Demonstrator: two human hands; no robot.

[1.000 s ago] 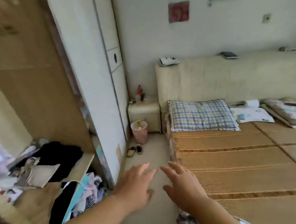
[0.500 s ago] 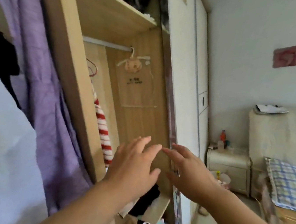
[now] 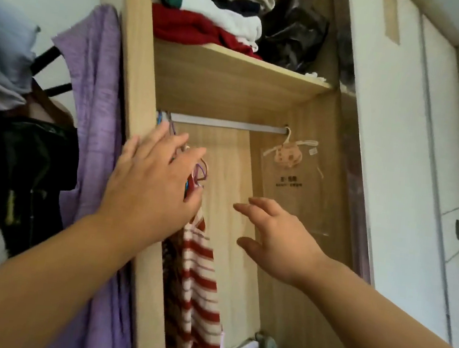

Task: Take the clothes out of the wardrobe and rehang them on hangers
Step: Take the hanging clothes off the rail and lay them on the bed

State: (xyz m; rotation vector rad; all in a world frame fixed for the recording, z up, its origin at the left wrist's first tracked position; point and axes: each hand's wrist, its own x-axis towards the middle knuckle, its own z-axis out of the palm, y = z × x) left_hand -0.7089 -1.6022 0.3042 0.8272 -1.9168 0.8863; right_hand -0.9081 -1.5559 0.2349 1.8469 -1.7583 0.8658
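Both hands have gone up higher into the wardrobe (image 3: 136, 79) than a moment ago. The left hand (image 3: 151, 182) is open with flat fingers, in front of the hangers (image 3: 201, 171) at the left end of the rail (image 3: 228, 123). The right hand (image 3: 280, 241) is open too and holds nothing. A red and white striped top (image 3: 197, 278) hangs just below the left hand. Folded clothes (image 3: 209, 27) sit on the shelf (image 3: 233, 69) above.
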